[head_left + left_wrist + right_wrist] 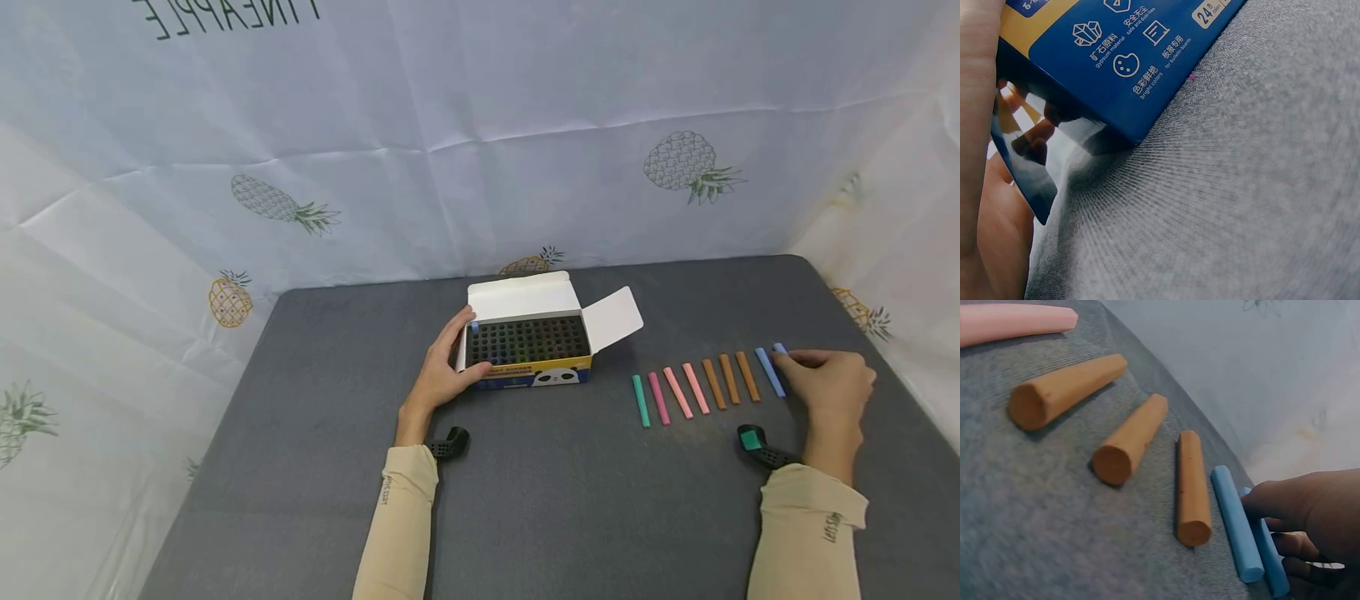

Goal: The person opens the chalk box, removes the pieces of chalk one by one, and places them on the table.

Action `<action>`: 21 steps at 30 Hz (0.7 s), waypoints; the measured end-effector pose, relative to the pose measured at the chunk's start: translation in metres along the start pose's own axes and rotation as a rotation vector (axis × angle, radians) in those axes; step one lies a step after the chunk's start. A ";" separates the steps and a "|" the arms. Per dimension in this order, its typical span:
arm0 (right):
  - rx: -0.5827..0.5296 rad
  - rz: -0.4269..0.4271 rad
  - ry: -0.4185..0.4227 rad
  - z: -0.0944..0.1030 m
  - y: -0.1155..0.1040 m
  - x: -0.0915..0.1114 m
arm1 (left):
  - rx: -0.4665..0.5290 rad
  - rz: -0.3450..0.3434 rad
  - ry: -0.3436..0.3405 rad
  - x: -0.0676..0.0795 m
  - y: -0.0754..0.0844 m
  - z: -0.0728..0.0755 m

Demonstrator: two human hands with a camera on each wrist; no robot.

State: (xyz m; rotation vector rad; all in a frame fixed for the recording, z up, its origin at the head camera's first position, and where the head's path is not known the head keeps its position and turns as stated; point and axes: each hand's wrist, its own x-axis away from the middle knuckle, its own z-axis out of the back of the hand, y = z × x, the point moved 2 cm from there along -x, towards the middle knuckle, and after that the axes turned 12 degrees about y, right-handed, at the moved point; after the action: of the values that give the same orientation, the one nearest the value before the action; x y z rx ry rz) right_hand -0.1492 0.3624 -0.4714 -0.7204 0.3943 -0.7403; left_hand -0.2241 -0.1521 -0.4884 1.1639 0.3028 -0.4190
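My left hand (438, 375) grips the left end of an open chalk box (558, 377), thumb at the front and fingers toward the back. Inside is a dark insert with rows of round holes; a bit of blue shows at its back left corner. My right hand (832, 385) pinches a blue chalk stick (1272, 565) at the right end of a row on the table. Beside it lies another blue chalk stick (770, 372). The left wrist view shows the box's blue printed side (1141, 69) and a hanging flap (1025, 169).
Leftward along the row lie three brown chalk sticks (730, 378), two light pink ones (678, 392), a darker pink one (658, 397) and a green one (641, 401). The box's white side flap (613, 318) sticks out rightward. Behind the dark table hangs a pineapple-print cloth (420, 208).
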 end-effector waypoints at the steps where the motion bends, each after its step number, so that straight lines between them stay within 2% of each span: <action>1: -0.001 0.002 0.000 0.000 -0.001 0.000 | -0.001 -0.001 0.000 0.000 0.000 0.000; 7: 0.004 -0.038 -0.029 0.001 -0.002 0.001 | -0.006 0.005 0.000 0.000 0.000 0.000; 21: -0.055 -0.059 -0.063 0.009 -0.004 -0.002 | -0.031 0.007 0.004 0.000 0.002 0.000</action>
State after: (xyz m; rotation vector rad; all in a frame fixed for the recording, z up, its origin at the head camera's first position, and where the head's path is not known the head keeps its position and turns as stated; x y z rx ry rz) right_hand -0.1477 0.3660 -0.4625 -0.8081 0.3384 -0.7630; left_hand -0.2229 -0.1513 -0.4866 1.1356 0.3076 -0.4040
